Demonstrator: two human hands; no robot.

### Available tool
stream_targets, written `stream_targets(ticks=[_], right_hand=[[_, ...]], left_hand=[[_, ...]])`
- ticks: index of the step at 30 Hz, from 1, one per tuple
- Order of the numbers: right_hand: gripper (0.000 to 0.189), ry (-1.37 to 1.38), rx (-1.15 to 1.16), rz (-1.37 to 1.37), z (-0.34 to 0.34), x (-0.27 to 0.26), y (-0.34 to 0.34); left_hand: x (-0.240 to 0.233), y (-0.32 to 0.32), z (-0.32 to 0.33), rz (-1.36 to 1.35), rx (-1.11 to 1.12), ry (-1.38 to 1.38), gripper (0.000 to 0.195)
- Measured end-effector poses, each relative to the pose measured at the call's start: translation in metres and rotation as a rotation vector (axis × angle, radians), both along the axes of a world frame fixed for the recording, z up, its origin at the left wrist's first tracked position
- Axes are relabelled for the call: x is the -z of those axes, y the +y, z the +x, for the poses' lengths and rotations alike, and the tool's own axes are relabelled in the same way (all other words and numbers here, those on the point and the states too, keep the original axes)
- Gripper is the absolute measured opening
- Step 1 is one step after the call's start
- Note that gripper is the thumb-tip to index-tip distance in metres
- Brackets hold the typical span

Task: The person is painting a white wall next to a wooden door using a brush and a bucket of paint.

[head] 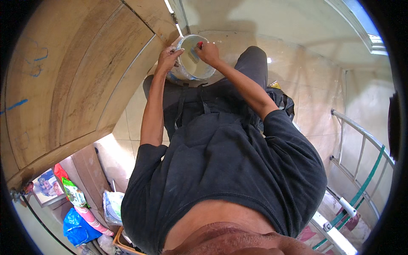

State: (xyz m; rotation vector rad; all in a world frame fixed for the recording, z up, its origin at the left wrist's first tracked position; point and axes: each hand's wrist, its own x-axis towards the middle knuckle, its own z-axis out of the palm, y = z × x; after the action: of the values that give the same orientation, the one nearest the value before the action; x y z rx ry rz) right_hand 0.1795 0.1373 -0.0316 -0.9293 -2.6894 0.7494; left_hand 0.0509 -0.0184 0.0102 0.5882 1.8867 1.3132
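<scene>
A round bucket [191, 76] smeared with white and blue stands between my knees and holds a pale, creamy material [200, 67]. My left hand [168, 60] grips the bucket's rim on the left, thumb over the edge. Over the right side of the opening, my right hand [208, 52] closes around a tool with a red handle [200, 44]. Its flat end [193, 56] reaches down inside the bucket; whether it is a brush or a scraper I cannot tell. Pale residue marks the fingers of my left hand.
A wooden panelled door [95, 63] rises close on my left. A dark plastic bag [285, 100] lies by my right leg on the tiled floor [314, 102]. Metal rails [360, 127] stand at the right. Behind on the left are a blue bag [78, 227] and a basket [120, 242].
</scene>
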Motion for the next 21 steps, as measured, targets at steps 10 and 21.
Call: stream_targets(ticks=[10, 21], right_hand=[[0.033, 0.015, 0.011, 0.011, -0.004, 0.02, -0.013], [0.022, 0.349, -0.254, 0.222, 0.018, -0.01, 0.004]], left_hand=[[-0.003, 0.004, 0.001, -0.026, 0.005, 0.007, 0.031], [0.001, 0.009, -0.001, -0.067, 0.025, 0.056, 0.032]])
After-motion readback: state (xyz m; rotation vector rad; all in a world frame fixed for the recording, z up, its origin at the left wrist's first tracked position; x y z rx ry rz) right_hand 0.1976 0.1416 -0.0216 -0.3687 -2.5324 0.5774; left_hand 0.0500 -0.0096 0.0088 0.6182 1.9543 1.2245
